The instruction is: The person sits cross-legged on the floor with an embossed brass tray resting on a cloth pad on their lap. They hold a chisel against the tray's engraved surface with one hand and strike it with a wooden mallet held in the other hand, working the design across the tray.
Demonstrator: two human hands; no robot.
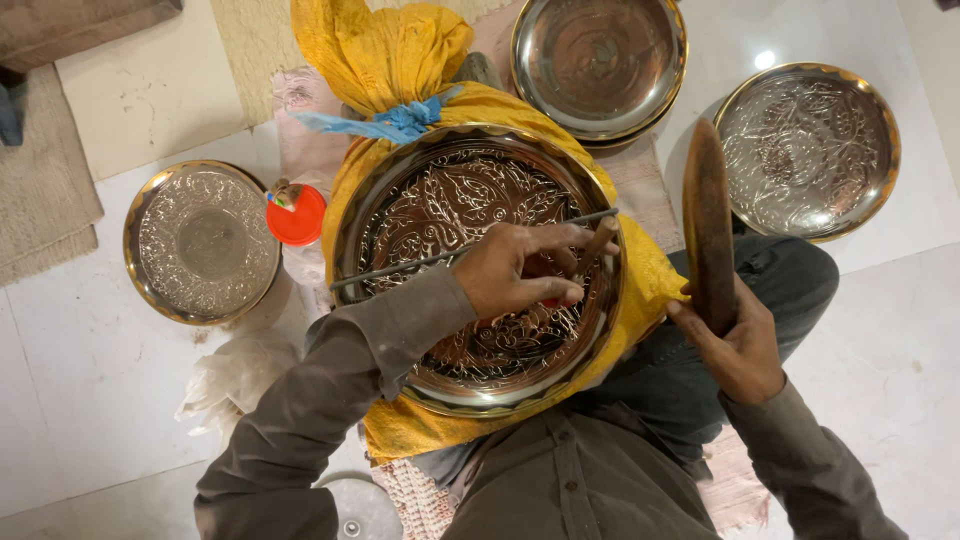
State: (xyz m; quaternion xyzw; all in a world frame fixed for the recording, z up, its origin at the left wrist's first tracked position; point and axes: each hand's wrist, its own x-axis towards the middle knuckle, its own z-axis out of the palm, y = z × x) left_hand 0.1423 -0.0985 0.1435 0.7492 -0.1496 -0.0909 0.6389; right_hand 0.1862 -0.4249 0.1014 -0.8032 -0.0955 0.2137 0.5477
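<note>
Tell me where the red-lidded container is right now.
In the head view, the red-lidded container stands left of centre, between the small engraved round metal plate and the large engraved plate on yellow cloth.

Four round metal plates, two hands, two tools

One engraved plate (pixel 480 270) sits in the centre on one yellow cloth bundle (pixel 385 50); one engraved plate (pixel 202 242) at 9 o'clock, one plain plate (pixel 598 62) at 12, one engraved plate (pixel 808 150) at 2. One wooden mallet (pixel 708 225), one thin metal rod (pixel 400 265), one red cap (pixel 297 216). One left hand (pixel 520 272), one right hand (pixel 735 345).

No labels, signs or screens, white crumpled plastic bag (pixel 232 372) lower left on floor
</note>
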